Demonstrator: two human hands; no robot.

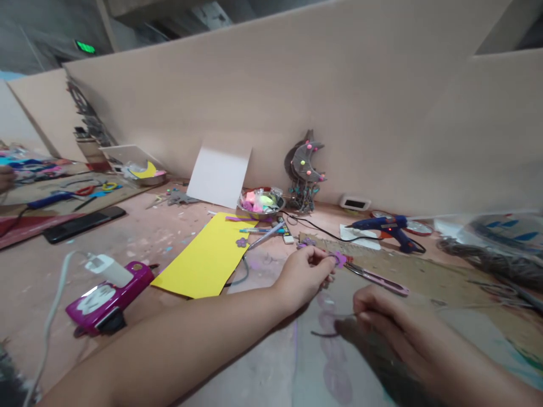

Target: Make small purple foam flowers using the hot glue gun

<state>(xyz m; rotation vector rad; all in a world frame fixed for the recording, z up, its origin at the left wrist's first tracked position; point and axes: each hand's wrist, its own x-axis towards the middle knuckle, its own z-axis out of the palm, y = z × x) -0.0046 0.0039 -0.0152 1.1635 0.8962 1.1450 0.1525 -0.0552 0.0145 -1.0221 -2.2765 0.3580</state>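
Note:
My left hand [302, 278] is closed in a pinch on a small purple foam flower [340, 259] held just above the table. My right hand [392, 323] lies lower right, fingers curled and pinched on a thin dark wire [328, 333] that trails left over the table. Pink-handled scissors [377, 278] lie between and just beyond the two hands. Another small purple flower [241, 242] rests on the yellow foam sheet [206, 257] to the left.
A blue glue gun [388, 228] lies at the back right with its cord. A metal bowl of foam bits [259, 203], a moon ornament [306, 164], a white card [219, 175], a magenta punch [112, 294], a black phone [85, 223] and a wire bundle [487, 257] are around.

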